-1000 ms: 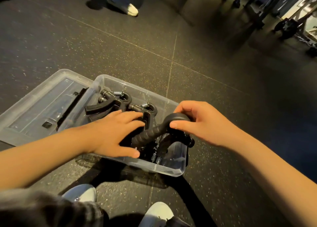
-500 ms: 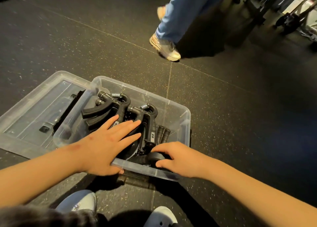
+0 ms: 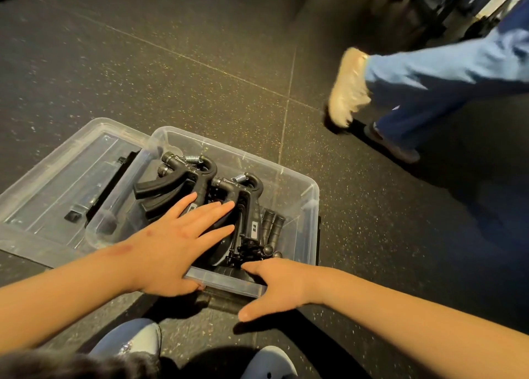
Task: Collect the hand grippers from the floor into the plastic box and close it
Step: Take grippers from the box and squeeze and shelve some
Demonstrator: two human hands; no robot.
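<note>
A clear plastic box (image 3: 303,189) stands open on the dark floor, filled with several black hand grippers (image 3: 183,175) with metal springs. My left hand (image 3: 171,244) lies flat with straight fingers on top of the grippers, its thumb hooked over the box's near rim. My right hand (image 3: 277,284) is at the near rim toward the right corner; its fingers reach inside the box by the grippers, and its thumb points down outside the wall. The box's clear lid (image 3: 54,178) with black latches lies on the floor against the box's left side.
A person in blue jeans (image 3: 446,72) and a pale shoe (image 3: 347,89) strides across the floor to the upper right of the box. My own light shoes (image 3: 131,341) sit just below the box. Gym equipment stands at the far top right.
My right hand set the last gripper down into the box and let it go, ending at the near rim. The passer-by walked from top centre to the right. My left hand stayed on the grippers.
</note>
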